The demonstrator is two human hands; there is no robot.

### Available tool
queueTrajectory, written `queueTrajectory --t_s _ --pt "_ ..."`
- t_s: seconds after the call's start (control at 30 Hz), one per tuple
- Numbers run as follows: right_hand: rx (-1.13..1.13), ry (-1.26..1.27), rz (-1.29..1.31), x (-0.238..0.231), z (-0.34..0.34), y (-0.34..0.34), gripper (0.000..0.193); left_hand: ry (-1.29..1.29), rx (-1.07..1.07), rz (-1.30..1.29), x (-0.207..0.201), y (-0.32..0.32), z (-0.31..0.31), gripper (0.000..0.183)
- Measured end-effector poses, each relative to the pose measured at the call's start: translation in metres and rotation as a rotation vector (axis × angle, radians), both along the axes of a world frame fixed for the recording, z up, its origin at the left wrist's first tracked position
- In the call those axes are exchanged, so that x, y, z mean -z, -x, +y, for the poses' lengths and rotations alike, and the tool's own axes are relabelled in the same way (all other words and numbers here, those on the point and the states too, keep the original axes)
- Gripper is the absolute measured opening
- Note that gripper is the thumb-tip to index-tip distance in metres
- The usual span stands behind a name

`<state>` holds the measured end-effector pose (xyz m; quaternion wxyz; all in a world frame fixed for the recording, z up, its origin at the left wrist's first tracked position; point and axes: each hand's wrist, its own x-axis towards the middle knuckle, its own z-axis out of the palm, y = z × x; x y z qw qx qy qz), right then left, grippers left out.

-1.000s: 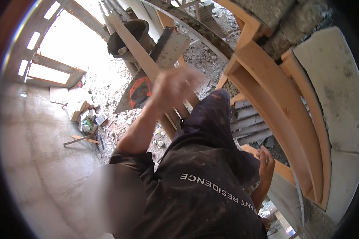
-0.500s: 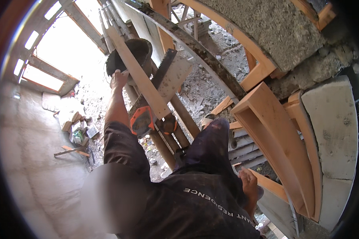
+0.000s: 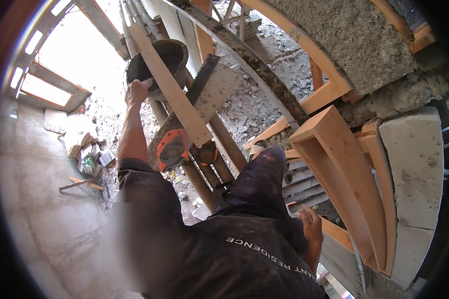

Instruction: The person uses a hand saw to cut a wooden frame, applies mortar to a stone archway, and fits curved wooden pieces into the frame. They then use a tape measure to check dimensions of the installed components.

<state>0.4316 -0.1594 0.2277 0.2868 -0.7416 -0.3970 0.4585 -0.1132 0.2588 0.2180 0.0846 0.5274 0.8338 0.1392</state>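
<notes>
My left hand (image 3: 136,91) reaches forward and is closed at the near rim of a black bucket (image 3: 173,54). A narrow wooden board (image 3: 168,82) lies across the bucket, its near end beside a handsaw. The saw's orange and grey handle (image 3: 172,149) faces me, and its dark toothed blade (image 3: 204,77) points away. Beside the blade lies a flat, speckled grey panel (image 3: 223,89). My right hand (image 3: 312,225) is low at my right side with its fingers curled; what they hold, if anything, is hidden.
Wooden poles (image 3: 224,142) support the things in front of me. To the right stand a curved wooden frame (image 3: 351,179) and a concrete slab (image 3: 411,164). Rubble (image 3: 249,107) covers the ground ahead; scrap blocks (image 3: 87,147) lie by the left wall.
My left hand has shifted slightly left at the bucket's rim. The whole view has moved a little. My right hand stays low with curled fingers.
</notes>
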Motion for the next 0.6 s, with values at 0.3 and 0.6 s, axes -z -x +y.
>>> queueTrajectory --t_s 0.3,0.6 --pt "-0.048 -0.004 0.066 0.004 0.02 0.02 0.04 -0.239 -0.143 -0.104 -0.026 0.084 0.004 0.039" --pt "-0.109 -0.026 0.049 0.003 0.038 0.013 0.042 -0.5 -0.126 0.162 -0.113 0.064 -0.045 0.046"
